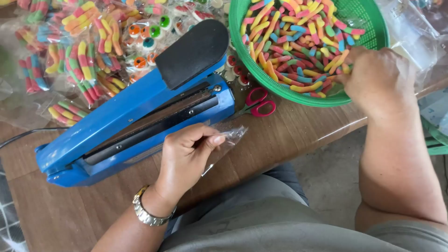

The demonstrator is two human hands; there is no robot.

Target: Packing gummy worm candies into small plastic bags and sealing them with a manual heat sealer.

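While our left hand (186,151) pinches an empty clear plastic bag (227,140) between thumb and fingers at about six o'clock, our right hand (378,79) reaches into the green basket (378,32) at two o'clock, its fingers curled down among the gummy worms (294,42); we cannot tell how many it grips. The worms are sugared strips in pink, yellow, green, orange and blue, heaped across the basket. The bag lies just beside the front end of the blue heat sealer (121,126), which runs slantwise from eight o'clock toward twelve, its black handle (193,51) raised at the far end. A pair of scissors (259,103) with pink handles rests on the wooden table (289,135), between the sealer and the basket's rim. At ten and eleven o'clock we see filled clear packets (84,60), each a small see-through pouch of striped worms, piled loosely; near twelve o'clock others hold round eyeball-shaped sweets (144,32). A metal wristwatch (144,212) circles our left wrist.
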